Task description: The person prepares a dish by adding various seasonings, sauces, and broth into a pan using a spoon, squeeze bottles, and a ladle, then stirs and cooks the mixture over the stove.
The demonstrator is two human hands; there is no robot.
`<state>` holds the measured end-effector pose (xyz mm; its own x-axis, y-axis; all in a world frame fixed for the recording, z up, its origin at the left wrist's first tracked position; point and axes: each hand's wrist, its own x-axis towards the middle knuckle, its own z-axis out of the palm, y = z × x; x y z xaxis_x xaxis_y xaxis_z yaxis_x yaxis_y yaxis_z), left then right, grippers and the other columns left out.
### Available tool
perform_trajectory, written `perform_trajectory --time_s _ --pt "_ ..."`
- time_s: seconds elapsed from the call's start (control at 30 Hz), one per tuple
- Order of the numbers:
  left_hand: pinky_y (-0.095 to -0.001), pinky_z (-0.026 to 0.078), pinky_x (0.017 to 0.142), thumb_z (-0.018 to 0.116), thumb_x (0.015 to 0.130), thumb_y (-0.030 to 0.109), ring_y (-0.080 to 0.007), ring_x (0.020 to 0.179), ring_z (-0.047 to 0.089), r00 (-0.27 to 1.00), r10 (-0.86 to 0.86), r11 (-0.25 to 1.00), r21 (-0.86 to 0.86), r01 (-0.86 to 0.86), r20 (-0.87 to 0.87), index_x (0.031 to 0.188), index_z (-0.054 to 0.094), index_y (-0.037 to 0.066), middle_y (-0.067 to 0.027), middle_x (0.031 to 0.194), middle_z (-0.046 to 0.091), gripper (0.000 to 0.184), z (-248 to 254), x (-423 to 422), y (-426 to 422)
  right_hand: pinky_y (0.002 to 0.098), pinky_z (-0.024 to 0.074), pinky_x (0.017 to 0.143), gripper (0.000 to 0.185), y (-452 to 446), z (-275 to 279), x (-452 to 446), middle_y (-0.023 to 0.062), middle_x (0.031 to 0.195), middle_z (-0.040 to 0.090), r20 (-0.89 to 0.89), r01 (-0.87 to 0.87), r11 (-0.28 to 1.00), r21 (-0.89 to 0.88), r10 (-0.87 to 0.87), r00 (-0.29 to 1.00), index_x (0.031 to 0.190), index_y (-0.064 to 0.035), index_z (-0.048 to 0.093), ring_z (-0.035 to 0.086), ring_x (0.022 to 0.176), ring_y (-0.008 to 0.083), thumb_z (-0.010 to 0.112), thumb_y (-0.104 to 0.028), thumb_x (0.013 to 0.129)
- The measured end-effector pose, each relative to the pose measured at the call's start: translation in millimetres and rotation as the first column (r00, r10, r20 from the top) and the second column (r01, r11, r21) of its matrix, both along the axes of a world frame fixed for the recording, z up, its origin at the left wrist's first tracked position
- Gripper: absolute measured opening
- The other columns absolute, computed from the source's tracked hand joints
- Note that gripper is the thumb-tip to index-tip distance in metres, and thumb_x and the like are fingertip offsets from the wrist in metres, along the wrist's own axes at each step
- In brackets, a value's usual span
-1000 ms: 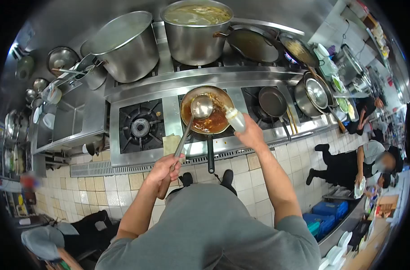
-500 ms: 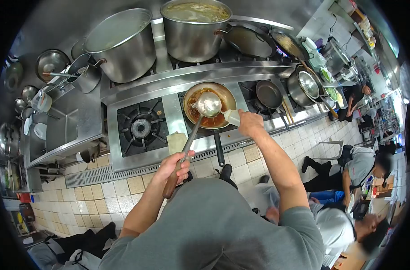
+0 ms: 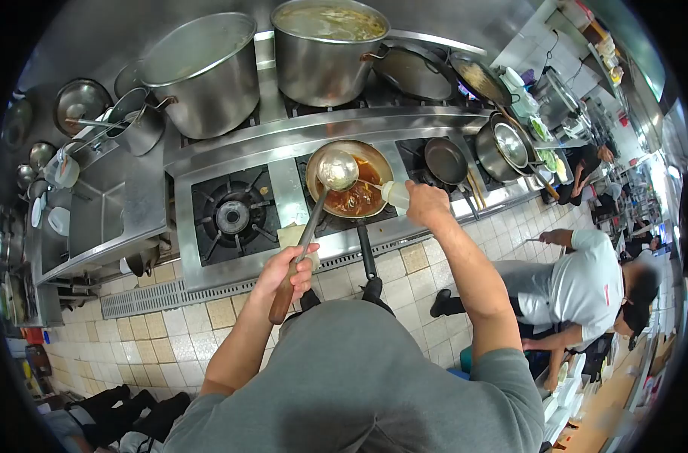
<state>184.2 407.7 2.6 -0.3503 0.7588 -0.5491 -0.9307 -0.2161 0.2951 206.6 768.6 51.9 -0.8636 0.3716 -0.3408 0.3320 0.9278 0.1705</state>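
My left hand (image 3: 289, 273) is closed around the wooden handle of a long metal ladle (image 3: 337, 170). The ladle's round bowl hangs over the upper left of a frying pan (image 3: 384, 162). Brown sauce (image 3: 363, 198) with small pale bits lies in that pan, which sits on a burner with its black handle pointing toward me. In my right hand (image 3: 428, 205) is a pale squeeze bottle (image 3: 394, 194), tipped sideways with its nozzle over the pan's right side. A thin pale line runs from the nozzle toward the sauce. A pale cloth (image 3: 289, 235) lies left of the pan, partly behind the ladle handle.
Two big stockpots (image 3: 208, 87) stand at the back. A bare burner (image 3: 233, 217) is left, beyond it a sink (image 3: 102, 204). A small black pan (image 3: 446, 160) and a pot with a strainer (image 3: 512, 145) are right. A co-worker in a light shirt (image 3: 585, 283) stands behind at right.
The ladle bowl has shifted left and slightly up, exposing more sauce. The squeeze bottle stays over the pan's right side. A co-worker at right now stands farther forward.
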Motion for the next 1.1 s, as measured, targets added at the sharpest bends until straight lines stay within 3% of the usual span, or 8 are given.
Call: perform_trajectory --time_s 0.57,0.83,0.93,1.1 --pt "-0.0241 0.034 0.044 0.051 0.103 0.024 -0.0068 0.045 0.041 1.0 -0.013 0.999 0.053 0.012 0.009 0.131 0.05 0.001 0.0035 0.068 0.049 0.036 -4.3 -6.6 -6.4 0.0439 0.0577 0.087 0.039 -7.5 6.0 2.6 0.0157 0.106 0.075 -0.036 0.047 0.998 0.036 -0.045 0.998 0.123 -0.0109 0.062 0.073 0.101 0.0322 0.064 -0.008 0.084" --pt "-0.0238 0.035 0.043 0.053 0.102 0.024 -0.0066 0.045 0.042 0.999 -0.032 0.996 0.08 0.031 0.017 0.128 0.051 0.003 0.0037 0.067 0.049 0.034 -10.0 -8.9 -9.9 0.0468 0.0575 0.086 0.037 -5.9 -1.7 10.9 0.0188 0.101 0.074 -0.091 0.059 0.998 0.019 -0.057 0.994 0.119 -0.0088 0.062 0.073 0.099 0.0363 0.062 -0.007 0.082" --pt "-0.0245 0.036 0.046 0.052 0.102 0.025 -0.007 0.05 0.042 0.999 -0.051 0.993 0.111 0.048 0.016 0.129 0.051 0.002 0.0032 0.07 0.048 0.036 -20.8 -11.9 -11.7 0.0447 0.0577 0.086 0.034 -3.9 -8.6 13.6 0.0163 0.102 0.075 -0.096 0.083 0.995 0.046 -0.078 0.992 0.12 -0.0105 0.064 0.074 0.099 0.0323 0.065 -0.01 0.085" --pt "-0.0244 0.038 0.046 0.052 0.102 0.024 -0.0069 0.05 0.042 0.998 -0.057 0.991 0.121 0.054 0.024 0.129 0.051 0.002 0.0029 0.071 0.05 0.035 -23.7 -14.3 -10.9 0.0453 0.0576 0.087 0.034 2.0 -21.0 20.6 0.0168 0.104 0.075 -0.095 0.128 0.991 0.043 -0.123 0.988 0.121 -0.0106 0.064 0.073 0.1 0.0339 0.063 -0.011 0.087"
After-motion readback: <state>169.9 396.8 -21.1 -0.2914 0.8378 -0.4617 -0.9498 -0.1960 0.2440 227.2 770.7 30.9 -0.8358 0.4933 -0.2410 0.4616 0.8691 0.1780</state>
